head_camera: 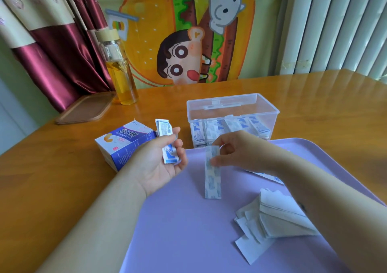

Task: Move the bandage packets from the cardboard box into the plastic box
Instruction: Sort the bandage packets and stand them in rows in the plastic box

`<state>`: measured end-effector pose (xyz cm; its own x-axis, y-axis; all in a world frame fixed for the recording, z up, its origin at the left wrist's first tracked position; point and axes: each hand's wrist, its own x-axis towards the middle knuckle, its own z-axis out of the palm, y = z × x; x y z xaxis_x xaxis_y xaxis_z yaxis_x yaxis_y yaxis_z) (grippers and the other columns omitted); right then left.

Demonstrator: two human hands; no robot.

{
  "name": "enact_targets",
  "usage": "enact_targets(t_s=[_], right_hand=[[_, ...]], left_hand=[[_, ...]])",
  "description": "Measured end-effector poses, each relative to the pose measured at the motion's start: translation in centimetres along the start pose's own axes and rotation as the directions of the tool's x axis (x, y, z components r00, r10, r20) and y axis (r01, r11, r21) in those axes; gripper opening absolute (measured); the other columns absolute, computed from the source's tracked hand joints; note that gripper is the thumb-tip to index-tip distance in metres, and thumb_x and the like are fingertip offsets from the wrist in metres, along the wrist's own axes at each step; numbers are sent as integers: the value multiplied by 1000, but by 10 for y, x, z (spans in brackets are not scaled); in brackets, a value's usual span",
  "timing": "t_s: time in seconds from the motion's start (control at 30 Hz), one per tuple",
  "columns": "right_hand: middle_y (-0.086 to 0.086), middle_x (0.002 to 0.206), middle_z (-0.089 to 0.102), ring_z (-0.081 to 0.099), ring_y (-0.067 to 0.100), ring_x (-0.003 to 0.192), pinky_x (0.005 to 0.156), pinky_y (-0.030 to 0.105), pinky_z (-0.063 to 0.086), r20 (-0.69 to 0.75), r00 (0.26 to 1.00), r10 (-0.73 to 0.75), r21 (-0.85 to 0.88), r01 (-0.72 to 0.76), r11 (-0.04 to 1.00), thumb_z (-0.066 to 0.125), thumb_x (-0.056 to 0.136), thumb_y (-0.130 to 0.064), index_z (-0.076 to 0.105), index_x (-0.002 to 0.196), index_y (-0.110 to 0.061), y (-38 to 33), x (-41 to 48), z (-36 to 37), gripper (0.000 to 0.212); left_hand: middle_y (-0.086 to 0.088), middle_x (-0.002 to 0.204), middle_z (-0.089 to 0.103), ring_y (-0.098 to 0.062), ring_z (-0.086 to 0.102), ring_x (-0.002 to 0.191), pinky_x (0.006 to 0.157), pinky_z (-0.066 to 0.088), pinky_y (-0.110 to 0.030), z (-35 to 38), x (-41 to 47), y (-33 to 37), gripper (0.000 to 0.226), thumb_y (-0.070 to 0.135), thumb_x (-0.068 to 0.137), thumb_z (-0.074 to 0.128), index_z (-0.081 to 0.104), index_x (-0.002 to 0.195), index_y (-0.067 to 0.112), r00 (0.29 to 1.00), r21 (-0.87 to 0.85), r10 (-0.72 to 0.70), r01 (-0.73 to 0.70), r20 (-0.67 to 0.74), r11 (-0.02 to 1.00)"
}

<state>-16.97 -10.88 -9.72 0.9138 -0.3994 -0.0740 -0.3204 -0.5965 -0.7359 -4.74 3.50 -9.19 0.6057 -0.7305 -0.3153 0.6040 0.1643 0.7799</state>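
The blue-and-white cardboard box (123,145) lies on its side on the wooden table, left of centre, its open end facing right. My left hand (159,164), palm up beside it, holds a small stack of bandage packets (166,141). My right hand (234,151) pinches the top of a long single bandage packet (212,178) that hangs down over the purple tray. The clear plastic box (232,105) stands open behind my hands, with several packets standing inside it.
A purple tray (188,231) fills the near table, with a pile of white paper wrappers (270,220) on its right side and more packets (270,177) under my right forearm. A glass bottle (121,74) and a brown lid (85,109) stand at the back left.
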Motion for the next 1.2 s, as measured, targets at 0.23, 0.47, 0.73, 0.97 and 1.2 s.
enact_targets(t_s=[0.23,0.47,0.73,0.97,1.2], right_hand=[[-11,54,58,50,4,51,55,21,43,-530,844,-77,282,262,923,65,85,-11,62,71,-21,-37,33,-71,17],[8,69,52,47,17,61,53,23,40,-182,962,205,-201,-240,950,56,89,-3,57,84,-7,-30,103,-71,7],[5,107,54,52,23,100,81,28,41,-85,948,307,-234,-318,919,62,89,-13,56,128,-12,-26,119,-50,39],[9,125,58,54,26,113,86,29,42,-110,968,224,-691,-236,683,59,88,-21,62,122,-10,-32,114,-44,35],[16,97,67,61,25,76,67,26,53,-236,969,72,-365,-157,918,57,89,-12,61,112,6,-39,112,-54,29]], left_hand=[[1,63,42,-6,35,54,40,32,-13,2,2,2,12,21,97,46,56,94,15,999,2,-54,53,4,999],[-1,66,48,-7,41,56,41,33,-13,1,4,1,14,22,97,47,59,95,15,998,2,-66,66,-17,998],[-2,73,52,-8,46,59,42,36,-14,-3,6,4,13,23,95,51,62,95,15,997,-2,-63,63,-49,998],[-3,75,54,-8,48,59,41,37,-14,-2,3,6,12,23,93,54,63,97,15,996,-2,-65,65,-53,998],[-2,72,54,-7,47,57,43,35,-13,-2,1,6,14,20,95,51,63,97,15,997,57,-82,82,0,995]])
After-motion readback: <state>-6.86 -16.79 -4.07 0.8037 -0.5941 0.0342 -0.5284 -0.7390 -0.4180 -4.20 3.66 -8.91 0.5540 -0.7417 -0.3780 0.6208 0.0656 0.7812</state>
